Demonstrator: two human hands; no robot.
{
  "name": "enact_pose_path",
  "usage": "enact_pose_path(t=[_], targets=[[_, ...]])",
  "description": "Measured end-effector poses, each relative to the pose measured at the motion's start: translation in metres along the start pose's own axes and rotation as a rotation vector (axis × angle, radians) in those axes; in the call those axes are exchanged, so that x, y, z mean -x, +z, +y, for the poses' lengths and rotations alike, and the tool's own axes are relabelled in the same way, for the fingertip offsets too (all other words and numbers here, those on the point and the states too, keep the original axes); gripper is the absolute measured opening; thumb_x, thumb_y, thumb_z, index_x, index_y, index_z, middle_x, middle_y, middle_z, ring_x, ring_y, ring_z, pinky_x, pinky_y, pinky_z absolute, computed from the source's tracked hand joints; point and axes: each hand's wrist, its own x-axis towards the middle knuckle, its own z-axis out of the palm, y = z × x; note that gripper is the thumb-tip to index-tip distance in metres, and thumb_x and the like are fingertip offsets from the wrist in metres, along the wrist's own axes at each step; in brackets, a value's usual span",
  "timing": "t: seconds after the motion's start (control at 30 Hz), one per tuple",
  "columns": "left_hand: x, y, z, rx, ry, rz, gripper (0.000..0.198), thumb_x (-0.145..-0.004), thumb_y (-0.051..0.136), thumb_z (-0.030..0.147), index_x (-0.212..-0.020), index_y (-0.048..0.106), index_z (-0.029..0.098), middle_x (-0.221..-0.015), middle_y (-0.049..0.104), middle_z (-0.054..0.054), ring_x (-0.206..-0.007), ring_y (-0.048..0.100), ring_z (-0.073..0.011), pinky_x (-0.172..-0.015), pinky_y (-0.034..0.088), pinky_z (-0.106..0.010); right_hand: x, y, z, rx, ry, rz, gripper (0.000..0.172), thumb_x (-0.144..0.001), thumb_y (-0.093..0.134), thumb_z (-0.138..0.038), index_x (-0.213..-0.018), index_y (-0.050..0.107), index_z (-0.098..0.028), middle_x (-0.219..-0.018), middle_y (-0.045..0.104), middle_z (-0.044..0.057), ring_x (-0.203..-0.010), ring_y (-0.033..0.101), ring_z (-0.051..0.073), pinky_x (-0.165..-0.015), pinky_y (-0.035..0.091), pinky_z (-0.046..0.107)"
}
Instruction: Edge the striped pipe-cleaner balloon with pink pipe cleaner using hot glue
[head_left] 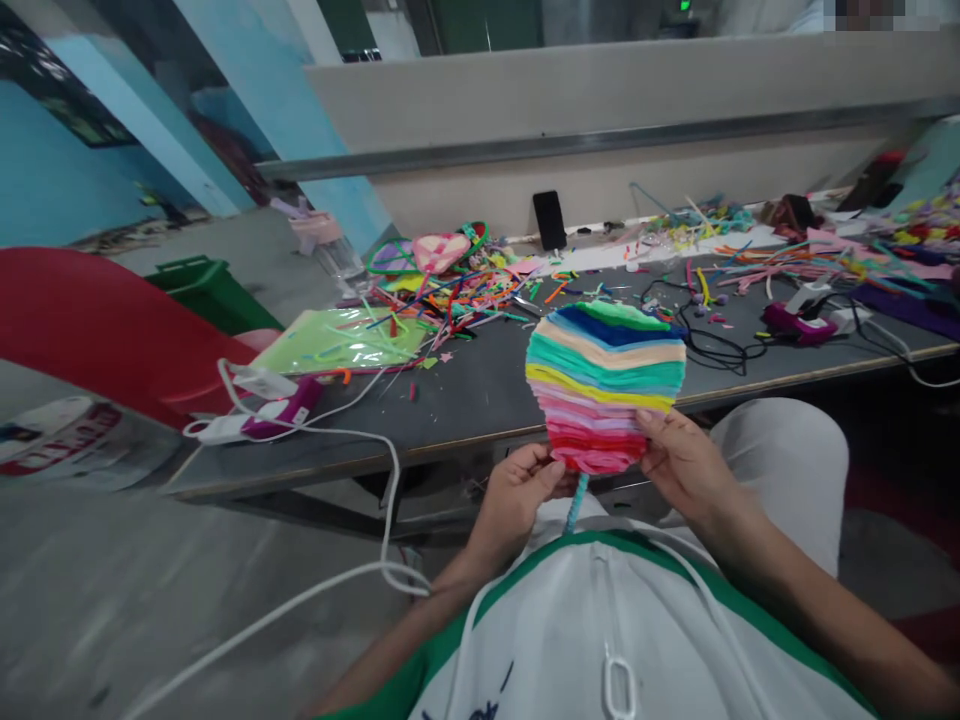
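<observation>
I hold up a heart-shaped piece (604, 382) made of rows of fuzzy pipe cleaners in green, blue, cream, teal, yellow, pink and red. My left hand (520, 496) pinches its lower tip from the left, fingers closed. My right hand (675, 462) grips its lower right edge, thumb on the front. A light blue stem (576, 503) hangs down from the tip between my hands. The piece hovers over the front edge of the grey table (480, 395).
Loose coloured pipe cleaners (450, 290) litter the table's back, with another pink heart (441, 250) and a black phone (550, 219) leaning on the wall. Glue guns (279, 413) (796, 322) with cords lie left and right. A red chair (105, 325) and green bin (206, 290) stand left.
</observation>
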Motion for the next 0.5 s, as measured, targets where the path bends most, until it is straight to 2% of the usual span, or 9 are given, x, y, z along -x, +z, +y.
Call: enact_pose_path(t=[0.23,0.5], targets=[[-0.004,-0.006,-0.003,0.056,-0.083,0.076,0.026,-0.069,0.075,0.033,-0.075,0.061,0.012,-0.063,0.067,-0.002,-0.055,0.063,-0.0131,-0.057,0.051,-0.024,-0.006,-0.002,0.010,0.024,0.039,0.007,0.022,-0.076,0.067,-0.033,-0.097,0.066,-0.026,-0.110,0.069,0.002,-0.100,0.064,0.022,-0.084,0.053,0.037],[-0.004,-0.017,-0.007,0.044,-0.099,0.009,0.025,-0.078,0.066,0.036,-0.083,0.058,0.013,-0.071,0.069,-0.005,-0.060,0.064,-0.0134,-0.062,0.052,-0.025,-0.005,0.001,0.019,-0.010,0.043,-0.009,0.030,-0.077,0.066,-0.031,-0.107,0.065,-0.027,-0.104,0.071,0.002,-0.098,0.065,0.021,-0.084,0.052,0.038]])
